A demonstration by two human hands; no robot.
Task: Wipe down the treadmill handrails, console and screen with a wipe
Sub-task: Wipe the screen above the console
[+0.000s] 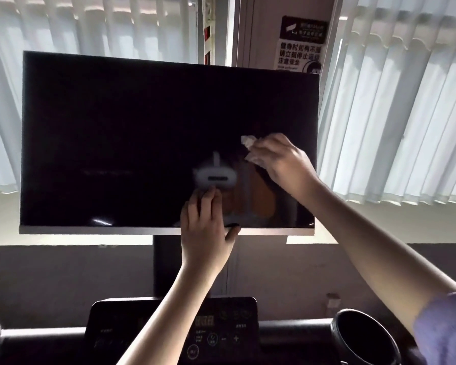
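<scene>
screen (142, 140), dark and tilted on its post above the console (169, 325). left hand (206, 233) braces the lower edge, fingers together and flat on the glass, thumb spread along the bezel. right hand (279, 162) presses on the right part of the glass, fingers curled tight round the crumpled wipe (250, 151). risks as i read them from my station: bare left fingertips smudging the glass, a hard push swinging the panel, the bunched wipe leaving streaks or missed corners
</scene>
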